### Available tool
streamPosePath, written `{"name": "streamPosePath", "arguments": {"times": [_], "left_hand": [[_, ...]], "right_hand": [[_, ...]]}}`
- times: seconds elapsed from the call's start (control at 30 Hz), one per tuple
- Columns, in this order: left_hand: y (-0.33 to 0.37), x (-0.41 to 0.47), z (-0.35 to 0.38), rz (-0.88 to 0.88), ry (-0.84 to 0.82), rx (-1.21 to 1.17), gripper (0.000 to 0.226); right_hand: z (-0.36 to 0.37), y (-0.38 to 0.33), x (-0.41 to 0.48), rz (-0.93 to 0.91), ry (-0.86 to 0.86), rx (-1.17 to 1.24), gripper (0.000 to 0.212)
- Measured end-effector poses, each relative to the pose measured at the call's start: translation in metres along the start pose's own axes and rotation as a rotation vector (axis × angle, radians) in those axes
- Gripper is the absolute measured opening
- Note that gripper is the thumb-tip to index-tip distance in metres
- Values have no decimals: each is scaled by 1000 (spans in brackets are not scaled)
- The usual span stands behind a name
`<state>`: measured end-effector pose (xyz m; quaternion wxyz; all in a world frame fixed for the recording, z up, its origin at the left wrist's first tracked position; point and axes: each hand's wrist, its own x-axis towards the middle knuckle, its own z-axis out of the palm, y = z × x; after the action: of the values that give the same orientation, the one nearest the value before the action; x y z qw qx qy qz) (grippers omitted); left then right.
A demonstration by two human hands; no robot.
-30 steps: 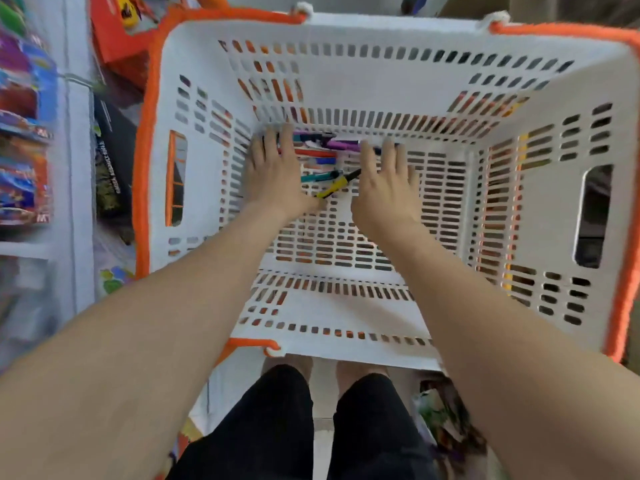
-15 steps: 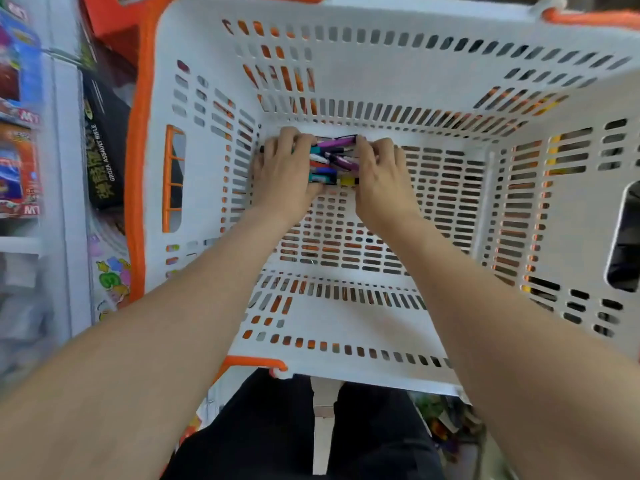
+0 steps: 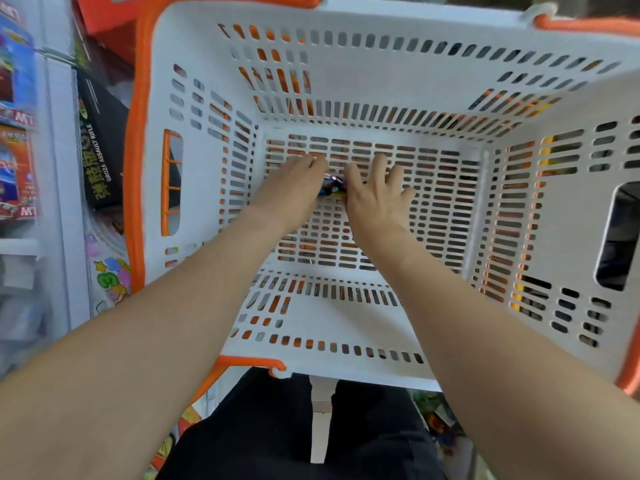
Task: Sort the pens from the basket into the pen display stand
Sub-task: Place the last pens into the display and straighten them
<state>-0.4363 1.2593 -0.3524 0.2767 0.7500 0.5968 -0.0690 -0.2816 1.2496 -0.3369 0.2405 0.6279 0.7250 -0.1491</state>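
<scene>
Gathering pens at frame centre, basket floor; left hand closed on bundle; right hand splayed, pressing; next: lift clear, find stand.

Setting: a shop, most likely a toy or stationery store. Evidence: a white slotted plastic shopping basket with an orange rim and handles fills most of the view; along its left side stand white shelves stocked with colourful boxed goods, among them a black box printed "GROZA ASSAULT RIFLE" and a red box behind it. Bright printed packets lie low beside the basket's left wall.
</scene>
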Motion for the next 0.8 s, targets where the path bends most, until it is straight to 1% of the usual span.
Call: {"name": "streamPosePath", "arguments": {"times": [0.1,0.2,0.27,0.33,0.37,0.43,0.5,0.57,0.6,0.67,0.8], "left_hand": [[9,-7,9,16,-29,55,43],[12,-12,13,-21,-88,94,41],[14,-15,10,-39,-127,56,37],[15,-20,8,-31,-155,-17,33],[16,-23,7,-18,-163,-51,32],[17,-29,4,13,-176,-109,32],[18,-36,0,7,-198,-215,40],[17,-41,-5,-52,-218,-330,44],[18,-43,-8,-72,-228,-363,40],[19,-45,-14,-80,-241,-383,24],[29,-52,-29,-97,-238,-443,15]], "right_hand": [[2,2,-5,-88,36,-83,48],[4,5,-8,-215,77,-178,33],[8,9,-14,-270,131,-282,21],[14,14,-20,-317,184,-284,13],[14,17,-24,-340,199,-253,13],[9,26,-32,-396,155,-201,21],[2,34,-40,-474,36,-146,27],[-6,42,-50,-504,-83,-7,29],[-9,45,-56,-491,-128,74,29],[-14,52,-67,-437,-169,209,27],[-28,72,-91,-276,-222,401,24]]}}
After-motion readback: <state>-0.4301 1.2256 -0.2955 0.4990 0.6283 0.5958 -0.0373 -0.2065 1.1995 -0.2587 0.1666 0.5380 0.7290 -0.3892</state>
